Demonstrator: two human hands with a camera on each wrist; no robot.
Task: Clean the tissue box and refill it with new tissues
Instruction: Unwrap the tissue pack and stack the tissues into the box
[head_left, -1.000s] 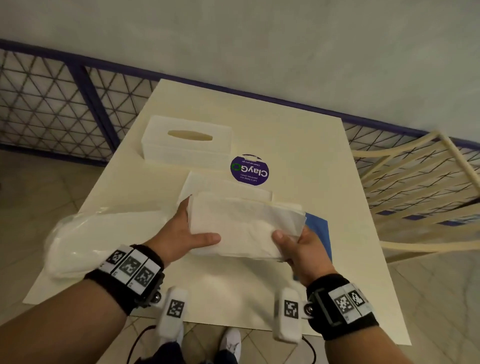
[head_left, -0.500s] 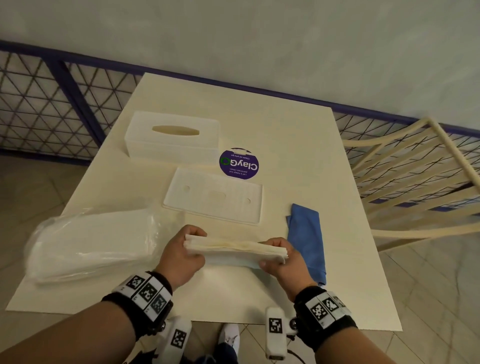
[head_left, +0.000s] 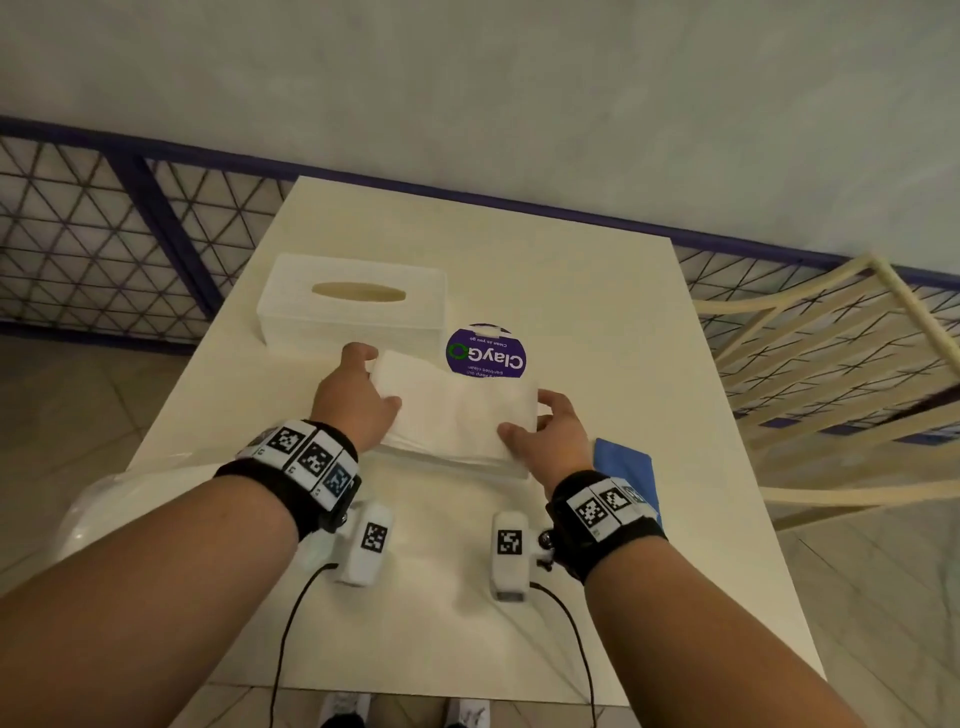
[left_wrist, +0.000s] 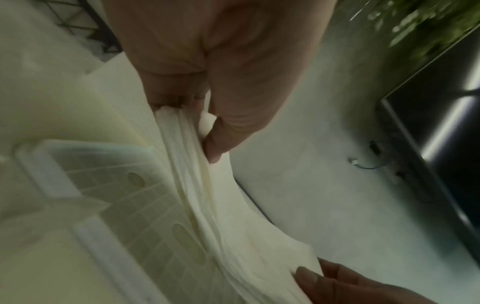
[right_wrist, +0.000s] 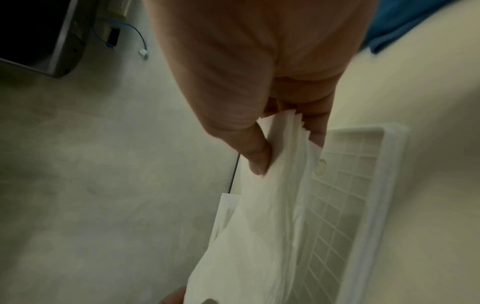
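Just tissue stack (head_left: 457, 415) over tray (right_wrist: 363, 185)

White tissues (head_left: 457, 415), blue cloth (head_left: 623, 467), purple sticker (head_left: 487, 353), grid-ribbed white tray (right_wrist: 345, 205).

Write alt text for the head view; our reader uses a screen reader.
Both hands, left hand and right hand, hold a stack of white tissues over a flat white tray on a table. Behind stand a white tissue box and a purple disc; a blue cloth lies right.
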